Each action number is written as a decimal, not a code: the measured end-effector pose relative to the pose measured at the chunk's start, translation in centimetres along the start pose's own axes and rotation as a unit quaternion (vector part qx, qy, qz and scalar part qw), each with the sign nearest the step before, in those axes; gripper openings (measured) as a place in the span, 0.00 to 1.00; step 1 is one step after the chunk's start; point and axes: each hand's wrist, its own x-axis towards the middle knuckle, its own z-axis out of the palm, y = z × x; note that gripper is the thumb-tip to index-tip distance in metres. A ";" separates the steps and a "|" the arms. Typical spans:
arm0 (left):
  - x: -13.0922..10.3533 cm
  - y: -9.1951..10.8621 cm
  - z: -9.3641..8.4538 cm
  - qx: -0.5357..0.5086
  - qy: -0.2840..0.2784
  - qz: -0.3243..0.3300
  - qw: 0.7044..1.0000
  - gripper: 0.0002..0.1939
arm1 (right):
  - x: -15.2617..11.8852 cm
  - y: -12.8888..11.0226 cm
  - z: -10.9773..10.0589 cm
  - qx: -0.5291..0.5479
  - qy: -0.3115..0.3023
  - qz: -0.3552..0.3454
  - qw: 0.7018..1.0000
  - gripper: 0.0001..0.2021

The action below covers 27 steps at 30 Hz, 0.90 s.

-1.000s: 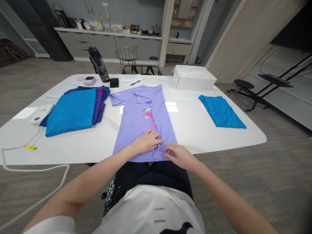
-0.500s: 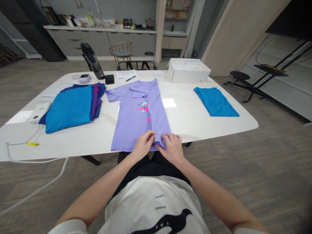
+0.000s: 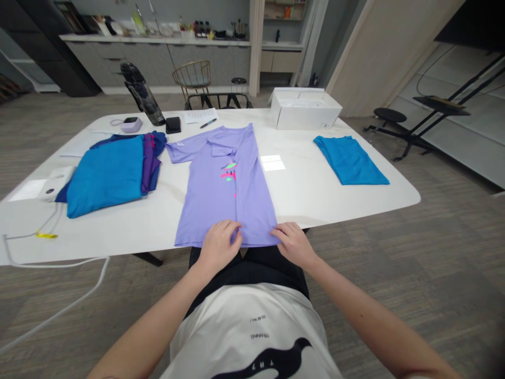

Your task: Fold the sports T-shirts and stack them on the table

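A lavender T-shirt with a pink and green print lies on the white table. Its right side is folded inward over the print, and its left sleeve in view sticks out flat. At the hem by the table's front edge, my left hand pinches the cloth near the folded edge. My right hand has its fingers closed on the hem's right corner. The hem lies fairly straight between both hands.
Left of the shirt is a pile of blue and purple clothes; a folded blue garment lies at right. Farther back are a white box, a dark bottle, a black wallet-like item and a pen. A white cable hangs off the left.
My hands have moved apart, the right one going outward to the hem's corner. The bunched hem is now spread flat, and the folded panel covers slightly more of the print.
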 end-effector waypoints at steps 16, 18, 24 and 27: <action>6.0 -1.0 -0.5 0.114 -0.065 0.140 0.981 0.13 | 6.1 2.2 -1.8 0.024 0.030 0.035 0.999 0.14; 8.4 -1.9 -0.3 0.139 -0.058 0.127 0.980 0.17 | 8.3 3.1 -1.7 0.025 0.024 0.034 0.999 0.14; 14.1 -5.1 0.6 0.203 -0.086 0.117 0.968 0.29 | 14.4 6.2 -1.3 -0.010 -0.030 0.012 0.999 0.17; 15.5 -6.1 0.7 0.203 -0.113 0.131 0.964 0.26 | 17.1 7.2 -1.3 -0.010 -0.059 0.015 0.998 0.16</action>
